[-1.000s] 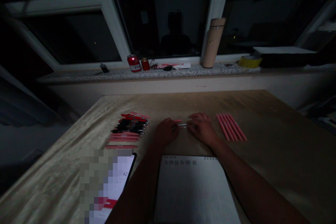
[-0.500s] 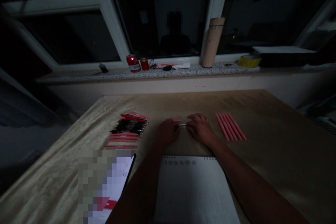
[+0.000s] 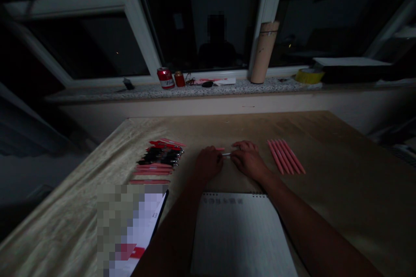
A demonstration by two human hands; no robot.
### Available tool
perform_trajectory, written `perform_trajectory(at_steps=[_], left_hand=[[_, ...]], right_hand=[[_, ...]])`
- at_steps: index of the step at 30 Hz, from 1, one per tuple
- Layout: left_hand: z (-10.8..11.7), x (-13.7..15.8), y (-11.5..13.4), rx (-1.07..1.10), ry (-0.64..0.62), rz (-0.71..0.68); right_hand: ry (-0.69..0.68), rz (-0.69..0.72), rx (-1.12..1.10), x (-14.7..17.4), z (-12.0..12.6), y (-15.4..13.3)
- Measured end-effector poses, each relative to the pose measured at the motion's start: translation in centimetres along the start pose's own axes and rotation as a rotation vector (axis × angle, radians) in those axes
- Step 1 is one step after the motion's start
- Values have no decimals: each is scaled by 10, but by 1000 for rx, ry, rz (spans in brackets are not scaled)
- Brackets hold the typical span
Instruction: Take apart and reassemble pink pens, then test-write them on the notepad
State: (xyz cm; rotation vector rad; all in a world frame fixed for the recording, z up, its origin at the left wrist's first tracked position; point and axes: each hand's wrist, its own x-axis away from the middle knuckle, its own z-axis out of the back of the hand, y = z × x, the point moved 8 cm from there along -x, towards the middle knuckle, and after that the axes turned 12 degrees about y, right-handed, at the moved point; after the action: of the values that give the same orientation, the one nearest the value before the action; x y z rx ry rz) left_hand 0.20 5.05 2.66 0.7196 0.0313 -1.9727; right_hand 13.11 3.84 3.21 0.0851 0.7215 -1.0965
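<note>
Between my two hands, just above or on the cloth, runs a thin white rod (image 3: 226, 154) that looks like a pen refill. The fingers of my left hand (image 3: 209, 164) are closed around its left end. My right hand (image 3: 249, 160) pinches the other end, its remaining fingers curled beyond. A short pink pen part (image 3: 220, 149) shows just past my left fingertips; whether that hand touches it is hidden. Right of my right hand lies a neat row of pink pens (image 3: 286, 156). Dim light blurs the finer details.
On the left lie black pens (image 3: 162, 155) with red and pink ones around them. A spiral notebook (image 3: 242, 233) is below my hands, and a partly blurred screen (image 3: 147, 216) beside my left forearm. The windowsill holds a red can (image 3: 165, 78), a cardboard tube (image 3: 264, 54) and yellow tape (image 3: 308, 76).
Both hands stay almost in place around the thin white rod; slightly less of it shows between them. The number on the screen has changed.
</note>
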Motion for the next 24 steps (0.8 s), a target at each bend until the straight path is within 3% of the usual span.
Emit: perform_trajectory(at_steps=[24], left_hand=[[0, 1, 3, -28, 26, -67]], right_hand=[[50, -7, -73, 0, 4, 2]])
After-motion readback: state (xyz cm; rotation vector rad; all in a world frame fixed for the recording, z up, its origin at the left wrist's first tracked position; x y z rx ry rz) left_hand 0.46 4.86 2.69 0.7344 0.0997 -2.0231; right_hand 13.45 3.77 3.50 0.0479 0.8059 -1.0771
